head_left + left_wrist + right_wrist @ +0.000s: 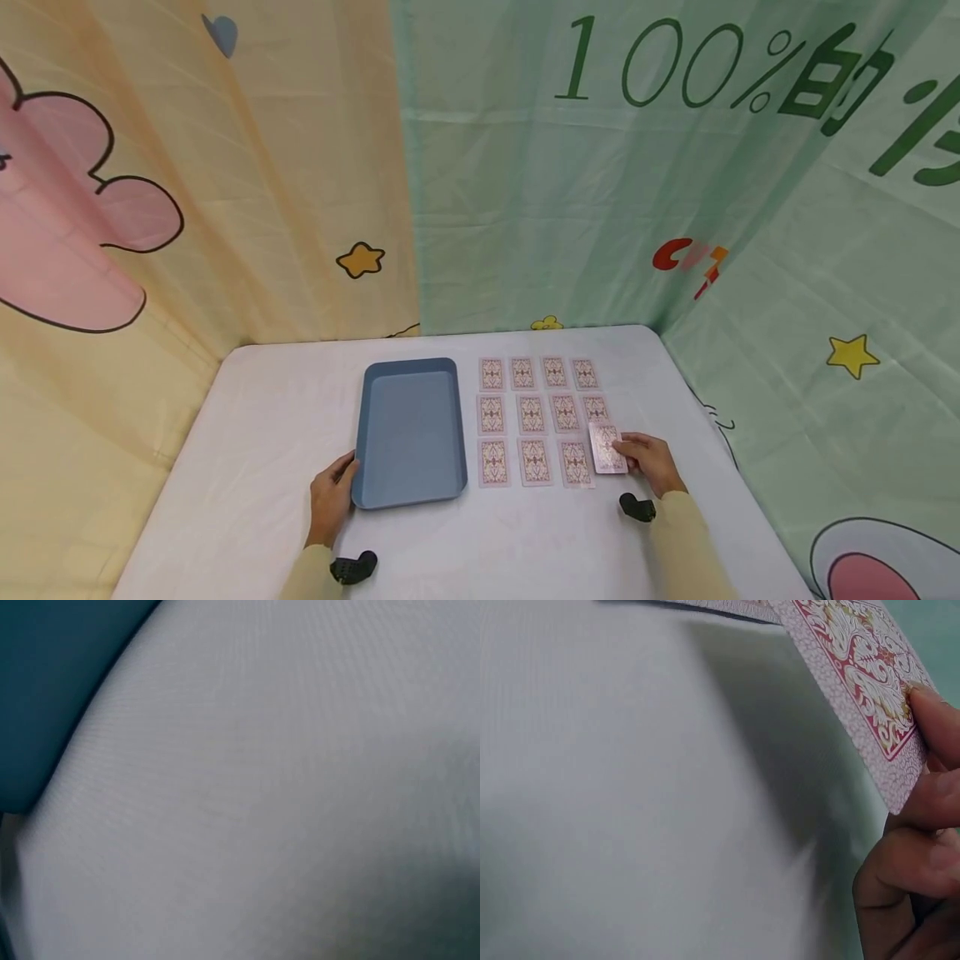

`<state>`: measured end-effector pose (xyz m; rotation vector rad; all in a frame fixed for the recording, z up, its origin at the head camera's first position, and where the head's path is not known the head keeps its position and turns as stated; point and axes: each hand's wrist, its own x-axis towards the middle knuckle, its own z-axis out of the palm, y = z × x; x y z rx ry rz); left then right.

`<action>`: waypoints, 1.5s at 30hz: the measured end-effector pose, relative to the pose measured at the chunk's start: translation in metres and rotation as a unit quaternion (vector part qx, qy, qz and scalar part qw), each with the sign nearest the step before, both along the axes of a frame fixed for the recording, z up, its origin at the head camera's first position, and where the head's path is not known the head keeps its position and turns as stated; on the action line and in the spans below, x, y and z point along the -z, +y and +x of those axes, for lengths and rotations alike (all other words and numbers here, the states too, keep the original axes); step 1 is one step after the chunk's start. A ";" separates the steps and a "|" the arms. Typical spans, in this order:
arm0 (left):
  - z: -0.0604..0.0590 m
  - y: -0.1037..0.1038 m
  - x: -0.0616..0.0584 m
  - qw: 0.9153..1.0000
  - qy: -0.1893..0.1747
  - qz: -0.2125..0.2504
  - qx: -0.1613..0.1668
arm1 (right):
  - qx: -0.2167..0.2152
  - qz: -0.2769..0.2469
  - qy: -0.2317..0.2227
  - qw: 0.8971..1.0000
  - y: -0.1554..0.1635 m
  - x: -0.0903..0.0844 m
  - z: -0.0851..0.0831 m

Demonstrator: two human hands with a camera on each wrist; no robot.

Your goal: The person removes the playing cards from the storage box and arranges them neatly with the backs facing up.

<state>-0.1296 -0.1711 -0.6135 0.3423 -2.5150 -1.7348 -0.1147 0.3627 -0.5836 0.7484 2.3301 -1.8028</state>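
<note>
In the head view, a blue-grey rectangular tray lies on the white table. My left hand holds its left rim near the front corner. To the right of the tray, patterned playing cards lie face down in rows. My right hand pinches one playing card between thumb and fingers at the front right of the rows. The right wrist view shows this card raised and tilted above the cloth, casting a shadow. Its face is hidden. The tray edge shows in the left wrist view, without the left fingers.
A white cloth covers the table. Printed curtains hang behind it and at both sides. A black strap-like device sits at the left wrist, and another black device at the right.
</note>
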 end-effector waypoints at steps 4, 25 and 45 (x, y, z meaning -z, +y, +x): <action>0.000 0.001 -0.002 1.000 -0.001 0.003 0.002 | 0.007 0.010 -0.010 1.000 0.004 -0.001 0.007; 0.004 -0.001 -0.004 1.000 -0.006 -0.001 0.000 | -0.021 0.114 -0.023 0.993 0.004 0.004 0.017; 0.006 -0.002 0.000 1.000 -0.005 -0.007 -0.001 | -0.010 0.192 0.022 0.981 -0.001 0.007 0.026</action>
